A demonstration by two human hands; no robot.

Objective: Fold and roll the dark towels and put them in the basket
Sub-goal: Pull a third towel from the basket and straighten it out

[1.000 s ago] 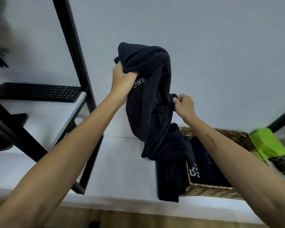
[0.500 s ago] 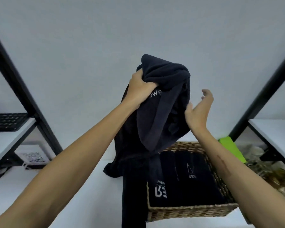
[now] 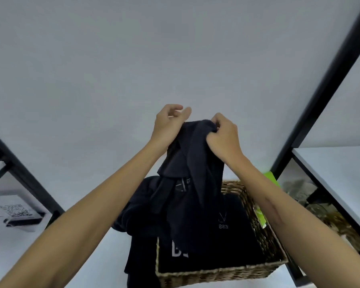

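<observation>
Dark crumpled cloth towel [image 3: 192,163] pinched by right hand [image 3: 223,138], left hand [image 3: 167,126] loosely curled beside, above woven wicker basket [image 3: 216,274].

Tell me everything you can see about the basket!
The basket is a brown rectangular one that looks woven from wicker or straw, with braided walls and rim. It sits upright on a white surface, low and a bit right of the middle. Dark towels with white printing lie in it, and one dark cloth drapes down beside its left wall. The held towel hangs over it. Something bright green touches its right side.
</observation>
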